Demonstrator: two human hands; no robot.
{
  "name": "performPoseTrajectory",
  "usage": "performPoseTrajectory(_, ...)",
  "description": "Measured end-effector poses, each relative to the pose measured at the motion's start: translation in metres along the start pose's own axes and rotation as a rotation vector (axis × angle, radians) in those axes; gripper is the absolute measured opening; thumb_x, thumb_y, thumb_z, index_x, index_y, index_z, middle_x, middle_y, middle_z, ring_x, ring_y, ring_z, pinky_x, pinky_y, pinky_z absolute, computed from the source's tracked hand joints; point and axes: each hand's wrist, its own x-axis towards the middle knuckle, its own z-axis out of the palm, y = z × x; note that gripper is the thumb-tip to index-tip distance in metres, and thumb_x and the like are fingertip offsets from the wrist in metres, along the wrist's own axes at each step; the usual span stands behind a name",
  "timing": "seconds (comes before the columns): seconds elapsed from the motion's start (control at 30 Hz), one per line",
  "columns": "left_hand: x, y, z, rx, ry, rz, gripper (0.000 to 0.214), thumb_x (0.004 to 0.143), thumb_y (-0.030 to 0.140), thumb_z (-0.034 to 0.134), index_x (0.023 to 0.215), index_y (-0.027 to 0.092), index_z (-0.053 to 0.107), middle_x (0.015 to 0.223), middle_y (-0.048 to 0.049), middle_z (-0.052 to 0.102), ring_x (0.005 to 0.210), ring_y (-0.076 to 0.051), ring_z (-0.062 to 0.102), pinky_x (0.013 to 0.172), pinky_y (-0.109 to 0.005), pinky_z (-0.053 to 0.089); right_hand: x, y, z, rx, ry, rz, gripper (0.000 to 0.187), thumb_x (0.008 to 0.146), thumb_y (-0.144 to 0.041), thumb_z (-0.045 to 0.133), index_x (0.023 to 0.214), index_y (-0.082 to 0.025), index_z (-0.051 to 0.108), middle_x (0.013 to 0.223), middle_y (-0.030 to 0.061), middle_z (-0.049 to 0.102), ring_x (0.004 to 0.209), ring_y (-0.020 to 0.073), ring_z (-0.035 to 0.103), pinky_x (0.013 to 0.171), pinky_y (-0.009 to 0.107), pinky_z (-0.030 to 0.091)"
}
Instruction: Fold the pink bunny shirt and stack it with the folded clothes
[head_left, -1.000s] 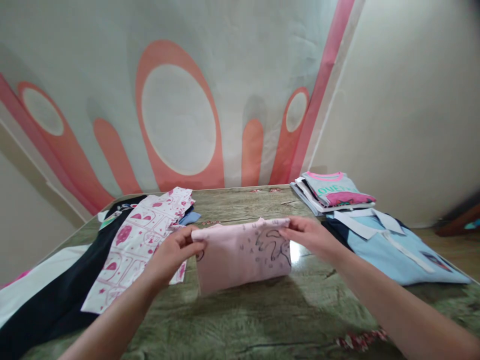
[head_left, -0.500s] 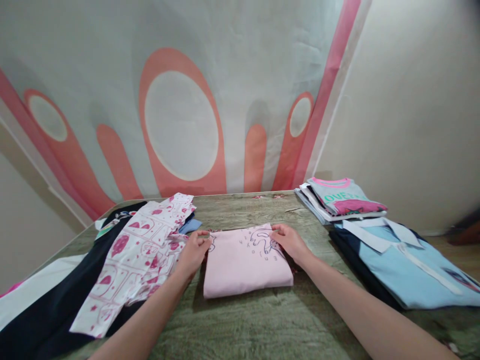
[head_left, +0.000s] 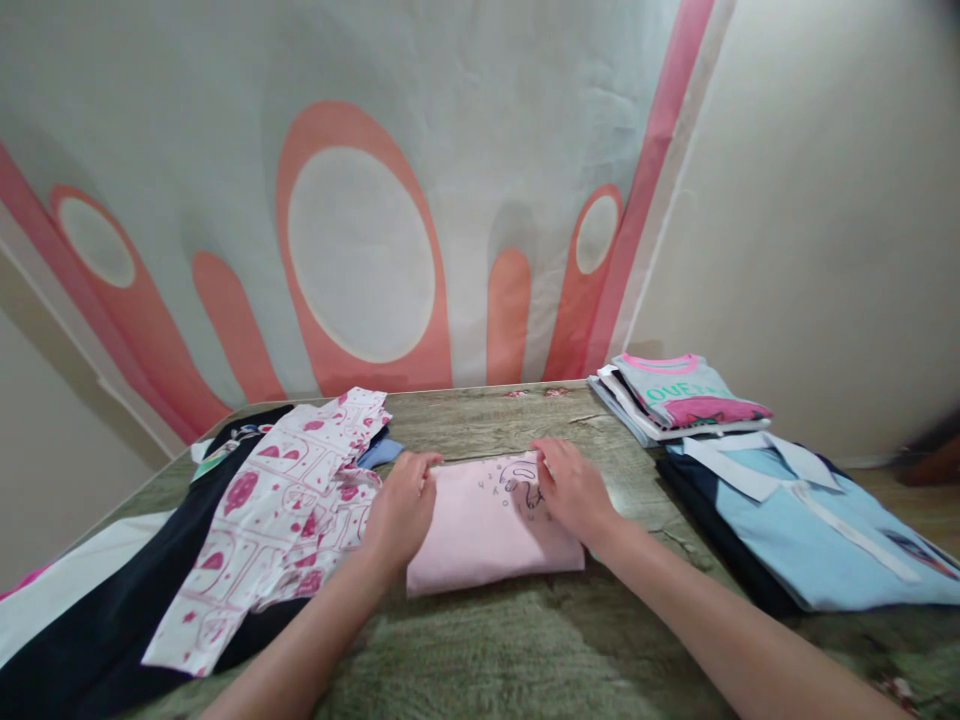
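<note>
A folded pink shirt with a dark line drawing and scattered letters lies flat on the wooden table, in the middle. My left hand is at its far left corner, fingers bent and closed over the edge. At the far right corner, my right hand has its fingers curled down on the cloth, covering part of the drawing. The fingertips of both hands are partly hidden. Just left of my left hand lies a white garment with pink print, loosely spread.
Beneath the printed garment are black clothing and a white piece. A bit of blue cloth shows behind it. A stack of folded shirts stands at the back right, with a light blue collared shirt in front of it.
Both hands have shifted from pinching the far corners to lying further over the shirt's sides, backs of the hands more upward. The shirt stays in place.
</note>
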Motion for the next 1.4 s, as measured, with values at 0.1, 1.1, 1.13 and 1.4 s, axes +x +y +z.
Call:
performPoseTrajectory(0.1,-0.010,0.025,0.015,0.072,-0.103,0.205,0.041,0.100,0.027,0.029,0.135,0.016,0.049,0.138,-0.0123,0.052,0.132,-0.023,0.043,0.109,-0.043,0.034,-0.006,-0.026,0.004,-0.021,-0.116,-0.237,0.045,0.096,-0.022,0.036,0.138,-0.014,0.046,0.143,0.0125,0.048,0.136,0.0242,0.036,0.112,0.042,0.028)
performPoseTrajectory(1.1,0.059,-0.001,0.060,0.337,-0.350,0.134,0.048,0.093,0.013,0.040,0.140,0.021,0.049,0.150,-0.0164,0.040,0.138,-0.036,0.033,0.108,-0.064,0.023,-0.028,-0.060,-0.008,-0.264,-0.358,-0.223,0.034,0.099,-0.034,0.039,0.099,-0.015,0.067,0.097,0.0129,0.068,0.097,0.0258,0.059,0.089,0.041,0.039)
performPoseTrajectory(1.13,0.063,0.004,0.066,0.308,-0.374,0.128,0.048,0.092,0.013,0.040,0.139,0.019,0.050,0.147,-0.0177,0.043,0.135,-0.034,0.039,0.107,-0.059,0.029,-0.029,-0.064,-0.010,-0.200,-0.374,-0.282,0.033,0.099,-0.033,0.040,0.097,-0.016,0.068,0.095,0.0116,0.069,0.096,0.0246,0.060,0.088,0.039,0.040)
performPoseTrajectory(1.4,0.074,0.030,0.066,-0.215,-0.746,0.449,0.032,0.088,0.033,0.052,0.115,0.026,0.067,0.125,-0.0006,0.065,0.116,-0.021,0.056,0.104,-0.035,0.037,-0.006,-0.027,-0.016,0.383,-0.071,-0.177,0.025,0.097,-0.028,0.046,0.090,-0.019,0.069,0.087,0.0029,0.071,0.083,0.0157,0.063,0.080,0.026,0.042)
